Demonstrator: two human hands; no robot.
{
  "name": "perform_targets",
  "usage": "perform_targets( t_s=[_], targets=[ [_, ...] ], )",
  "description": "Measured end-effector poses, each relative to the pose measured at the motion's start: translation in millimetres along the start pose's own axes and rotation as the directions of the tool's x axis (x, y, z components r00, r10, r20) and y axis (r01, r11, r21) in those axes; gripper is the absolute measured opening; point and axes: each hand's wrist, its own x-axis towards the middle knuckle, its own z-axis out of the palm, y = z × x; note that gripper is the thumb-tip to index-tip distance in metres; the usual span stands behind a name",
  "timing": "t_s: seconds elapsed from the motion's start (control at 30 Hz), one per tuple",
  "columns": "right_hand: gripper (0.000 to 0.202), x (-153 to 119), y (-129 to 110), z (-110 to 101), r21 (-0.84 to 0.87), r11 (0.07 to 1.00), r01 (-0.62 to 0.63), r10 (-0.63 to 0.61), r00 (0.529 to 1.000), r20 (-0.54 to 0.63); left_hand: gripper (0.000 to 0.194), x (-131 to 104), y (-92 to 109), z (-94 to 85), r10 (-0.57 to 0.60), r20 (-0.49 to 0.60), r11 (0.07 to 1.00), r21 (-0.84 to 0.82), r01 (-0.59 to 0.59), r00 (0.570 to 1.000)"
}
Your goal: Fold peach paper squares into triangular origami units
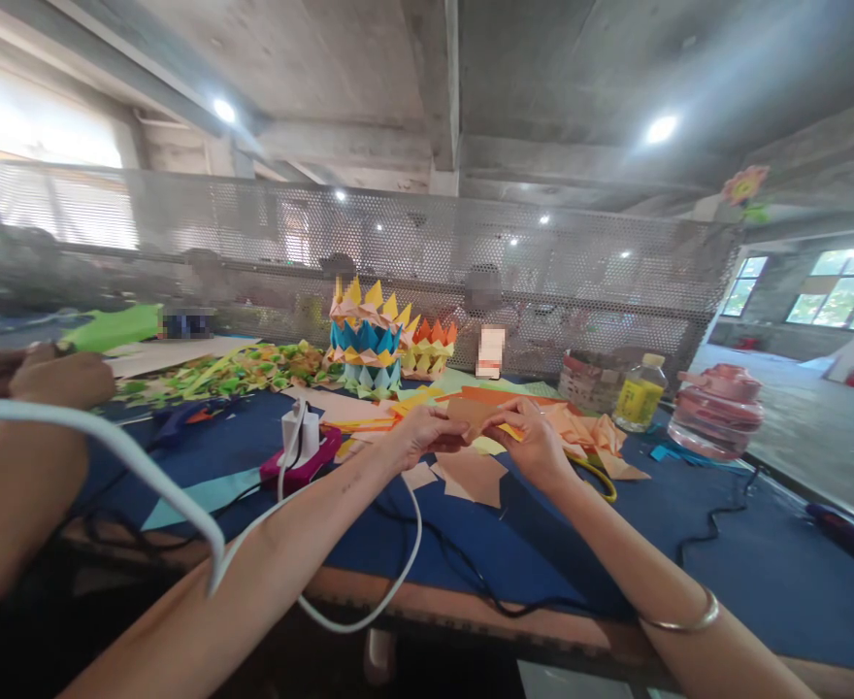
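Note:
Above the blue table point(602, 553), a small piece of orange-tan paper point(471, 412) is held between my two hands. The fingers of my left hand point(431, 434) pinch its left side. On its right side, my right hand point(527, 437) grips the edge between thumb and fingers. Loose peach paper pieces point(471, 476) lie on the table just below my hands. Orange and yellow sheets point(369, 424) are spread behind and to the left. Folded peach paper pieces point(587, 429) sit to the right of my right hand.
Behind stands a tiered folded-paper piece point(365, 340). A magenta power strip point(302, 461) with a white plug, cables, a yellow-labelled bottle point(640, 393) and a pink jug point(716, 413) are around. At left, another person's hands point(63, 377) are near green paper point(115, 328) and scraps.

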Motion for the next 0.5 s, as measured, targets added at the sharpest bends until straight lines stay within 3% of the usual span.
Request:
perform_targets(
  t_s=[0.17, 0.5],
  targets=[
    [0.019, 0.4, -1.2, 1.7, 0.042, 0.995, -0.087, 0.089, 0.995, -0.039, 0.037, -2.0, 0.1, 2.1, 0.034, 0.043, 0.999, 0.030, -0.035, 0.998],
    [0.021, -1.4, -3.4, 4.1, 0.104, 0.982, -0.156, 0.150, 0.986, 0.069, 0.039, -5.5, -0.5, 5.1, 0.031, 0.085, 1.000, 0.003, -0.031, 0.996]
  ],
)
